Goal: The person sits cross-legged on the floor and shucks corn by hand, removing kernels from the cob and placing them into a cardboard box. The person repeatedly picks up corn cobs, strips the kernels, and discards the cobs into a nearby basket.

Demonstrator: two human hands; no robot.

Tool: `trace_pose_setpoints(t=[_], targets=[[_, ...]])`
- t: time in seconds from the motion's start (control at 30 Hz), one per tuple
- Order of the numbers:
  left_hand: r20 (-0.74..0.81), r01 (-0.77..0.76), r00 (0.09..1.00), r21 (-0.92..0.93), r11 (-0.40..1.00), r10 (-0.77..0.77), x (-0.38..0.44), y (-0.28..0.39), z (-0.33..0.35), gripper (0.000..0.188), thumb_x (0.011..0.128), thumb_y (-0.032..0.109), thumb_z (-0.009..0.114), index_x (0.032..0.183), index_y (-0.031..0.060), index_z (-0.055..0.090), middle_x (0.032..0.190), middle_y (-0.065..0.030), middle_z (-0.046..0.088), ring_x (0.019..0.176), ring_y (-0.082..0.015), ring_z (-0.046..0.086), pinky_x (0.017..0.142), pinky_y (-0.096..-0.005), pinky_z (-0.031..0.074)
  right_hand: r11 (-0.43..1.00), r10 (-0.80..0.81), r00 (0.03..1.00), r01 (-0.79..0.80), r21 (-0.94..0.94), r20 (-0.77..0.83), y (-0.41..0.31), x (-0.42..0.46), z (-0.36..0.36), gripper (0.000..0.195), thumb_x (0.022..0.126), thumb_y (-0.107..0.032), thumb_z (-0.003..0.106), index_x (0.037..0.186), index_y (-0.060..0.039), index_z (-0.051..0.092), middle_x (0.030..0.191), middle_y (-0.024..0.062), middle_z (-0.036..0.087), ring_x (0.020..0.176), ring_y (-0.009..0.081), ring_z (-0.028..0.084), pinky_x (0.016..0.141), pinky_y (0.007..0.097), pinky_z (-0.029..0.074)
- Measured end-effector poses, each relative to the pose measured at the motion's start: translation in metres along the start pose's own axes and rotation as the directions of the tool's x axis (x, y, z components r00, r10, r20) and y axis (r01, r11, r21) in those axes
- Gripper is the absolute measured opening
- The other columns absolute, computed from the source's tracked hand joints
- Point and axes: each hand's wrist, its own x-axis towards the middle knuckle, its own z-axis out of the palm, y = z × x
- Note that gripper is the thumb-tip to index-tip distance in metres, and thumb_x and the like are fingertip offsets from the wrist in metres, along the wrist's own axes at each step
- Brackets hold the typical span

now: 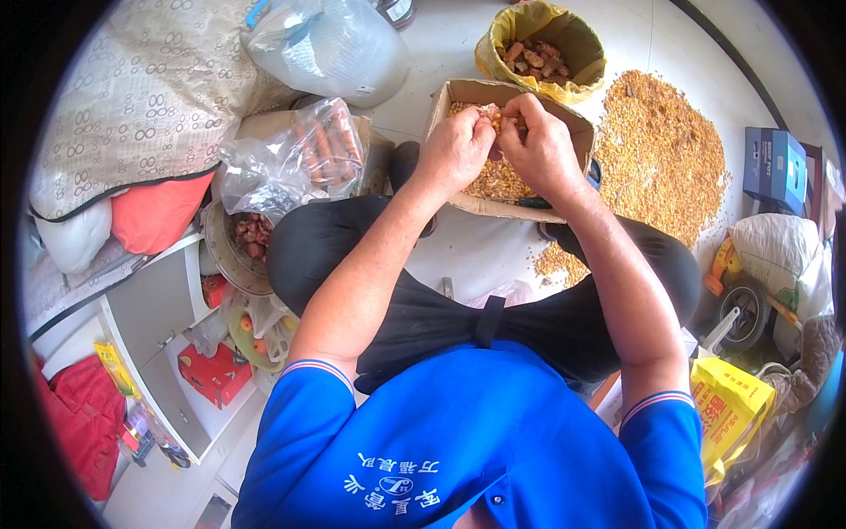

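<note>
Above an open cardboard box (443, 109), my left hand (461, 144) and my right hand (537, 140) meet close together. Their fingers and thumbs grip a reddish corn cob piece (489, 111) with some yellow kernels on it; the fingers cover much of the cob. Loose corn kernels (492, 187) lie in the box below. A dark green object (534, 202), too small to name, rests at the box's near edge. The box stands between my knees.
Beyond the box stands a bucket with a yellow liner (492, 49), holding stripped cobs (537, 61). Kernels (661, 152) spread over the floor at right. At left are a clear plastic bag (254, 165) of reddish-orange long pieces and a metal basin (215, 228) with reddish chunks.
</note>
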Motion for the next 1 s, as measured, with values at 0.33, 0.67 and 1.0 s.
trace_pose_setpoints(t=[0.33,0.67,1.0], targets=[[0.031,-0.012,0.999,-0.096,0.995,0.015,-0.002,0.006,0.001,0.026,0.105,0.022,0.052,0.098,-0.0005,0.063,0.077,-0.0206,0.072,0.077,-0.0409,0.073,0.071,-0.0489,0.057,0.992,0.101,0.994,-0.098,0.073,-0.03,0.005,0.0,0.0,0.008,0.095,-0.007,0.066,0.098,-0.0016,0.061,0.079,0.0163,0.067,0.07,0.0196,0.062,0.068,0.0356,0.054],[0.094,0.013,0.995,0.139,0.99,-0.026,-0.003,0.016,-0.009,0.027,0.105,0.021,0.052,0.103,-0.0038,0.063,0.082,-0.0218,0.07,0.078,-0.0324,0.073,0.072,-0.0433,0.054,0.997,-0.077,0.997,0.077,0.0,0.021,0.005,0.004,-0.004,0.011,0.094,-0.005,0.066,0.102,-0.0002,0.06,0.084,0.0178,0.068,0.076,0.0307,0.07,0.07,0.0394,0.056],[0.088,-0.021,0.996,-0.068,0.997,0.027,-0.002,0.021,-0.009,0.027,0.106,0.024,0.053,0.102,0.0005,0.066,0.079,-0.0175,0.073,0.075,-0.0324,0.074,0.07,-0.0433,0.056,0.99,0.081,0.997,-0.08,0.113,-0.003,0.0,0.002,-0.006,0.006,0.095,-0.006,0.062,0.098,-0.0009,0.059,0.074,0.0078,0.062,0.068,0.0141,0.058,0.064,0.0319,0.051]])
